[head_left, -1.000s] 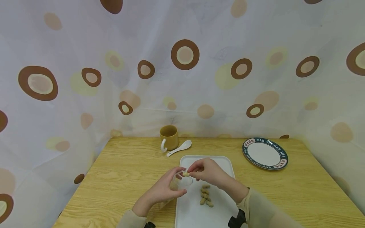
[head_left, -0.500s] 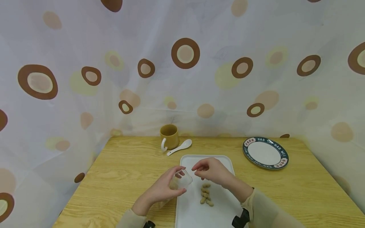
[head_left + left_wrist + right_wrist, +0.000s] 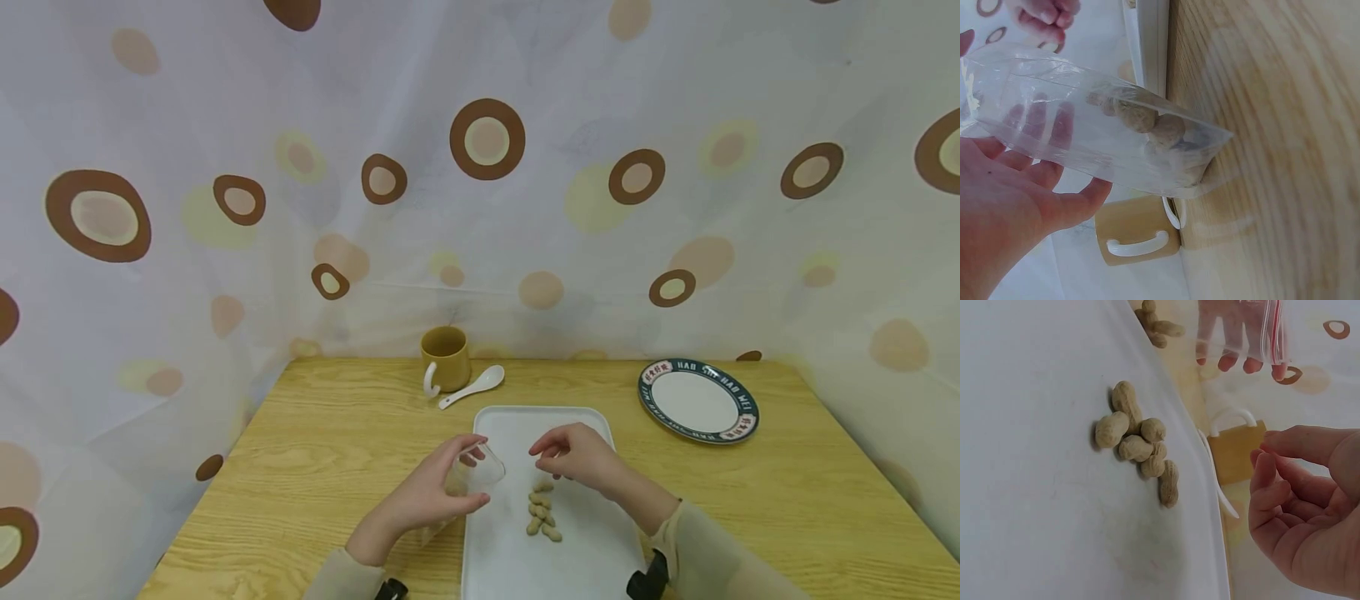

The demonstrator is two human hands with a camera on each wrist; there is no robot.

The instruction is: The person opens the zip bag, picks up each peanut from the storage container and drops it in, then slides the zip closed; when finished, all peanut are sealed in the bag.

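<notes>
Gripping 1 bag, clear and tilted, between the fingers and thumb of the left hand, with its mouth spread toward the right hand. Seen through the plastic near the bottom: several peanuts. Held at the left edge of the tray. Grasping nothing visible with the right hand, with fingers loosely bent, above the tray, apart from the bag and near the loose peanuts. Farther back on the tabletop: 1 upright mug, with 1 spoon just beside it, and, well to the right, 1 plate.
</notes>
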